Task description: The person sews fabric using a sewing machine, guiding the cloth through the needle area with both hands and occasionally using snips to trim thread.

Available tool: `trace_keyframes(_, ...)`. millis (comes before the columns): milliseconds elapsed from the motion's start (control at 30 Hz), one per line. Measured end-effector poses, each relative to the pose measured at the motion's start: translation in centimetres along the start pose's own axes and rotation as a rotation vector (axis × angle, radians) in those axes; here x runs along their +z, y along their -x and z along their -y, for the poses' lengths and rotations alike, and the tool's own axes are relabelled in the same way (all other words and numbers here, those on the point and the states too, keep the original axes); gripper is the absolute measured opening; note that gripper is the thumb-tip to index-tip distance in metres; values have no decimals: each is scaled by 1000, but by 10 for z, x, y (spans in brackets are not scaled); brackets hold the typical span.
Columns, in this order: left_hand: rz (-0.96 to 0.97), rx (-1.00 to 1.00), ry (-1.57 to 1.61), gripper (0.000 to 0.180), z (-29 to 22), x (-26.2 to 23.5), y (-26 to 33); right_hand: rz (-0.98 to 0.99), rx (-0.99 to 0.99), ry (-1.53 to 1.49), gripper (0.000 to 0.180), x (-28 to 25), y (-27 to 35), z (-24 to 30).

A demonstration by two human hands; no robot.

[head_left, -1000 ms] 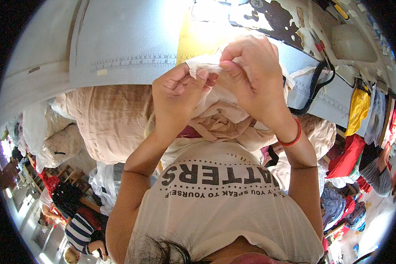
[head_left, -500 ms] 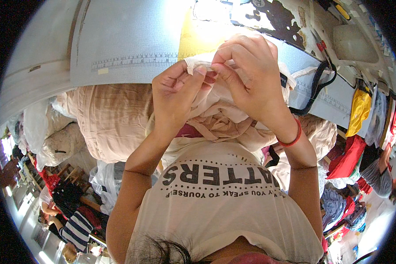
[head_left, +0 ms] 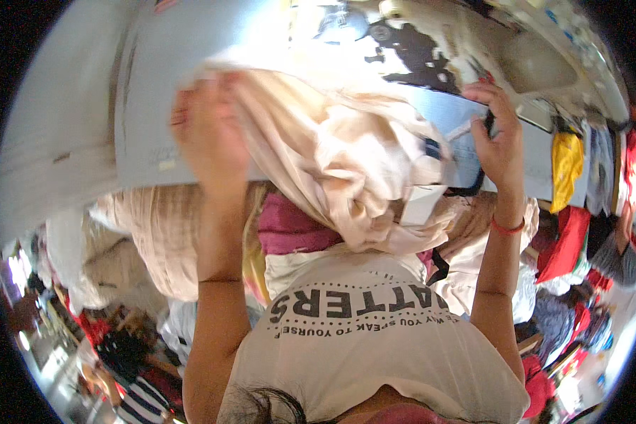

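- My left hand (head_left: 212,131) is looking blurry, and it is holding the top left end of a pale pink cloth (head_left: 332,159).
- The cloth is lying partly on the pale blue counter (head_left: 155,67) and is hanging over its front edge, down toward my lap, in soft folds.
- My right hand (head_left: 498,134) is bending its fingers near the right side of the counter, apart from the pink cloth.
- A black strap (head_left: 477,185) is running up to my right hand, but I cannot tell if my fingers are closing on it.
- A white piece (head_left: 422,205) is lying flat against the low right part of the pink cloth.
- A dark red cloth (head_left: 293,225) is peeking out under the pink one.
- A red band (head_left: 507,227) is going around my right wrist.
- A yellow cloth (head_left: 567,169) is hanging off to the right.
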State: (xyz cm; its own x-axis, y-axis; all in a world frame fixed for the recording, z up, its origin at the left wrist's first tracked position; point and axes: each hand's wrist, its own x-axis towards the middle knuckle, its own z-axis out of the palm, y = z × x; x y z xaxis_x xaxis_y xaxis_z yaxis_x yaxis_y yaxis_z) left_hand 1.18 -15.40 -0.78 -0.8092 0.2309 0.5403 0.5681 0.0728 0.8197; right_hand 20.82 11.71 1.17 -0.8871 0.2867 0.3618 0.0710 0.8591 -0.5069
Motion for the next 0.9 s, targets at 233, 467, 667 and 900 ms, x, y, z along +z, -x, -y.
trace_keyframes(233, 71, -104, 110, 12, -22, 29, -44, 107, -7, 167, 41, -4, 14, -22)
trace_keyframes(467, 309, -509, 507, 15, -12, 60, 1, -82, -12, 279, 33, 4, 3, -30)
trace_keyframes(667, 257, -545, 605, 15, -12, 63, 3, -131, 111, 377, 30, 14, -29, -53)
trace_keyframes(900, 227, -570, 676, 15, -14, 60, 1, -147, 196, 265, 18, 22, -37, -57)
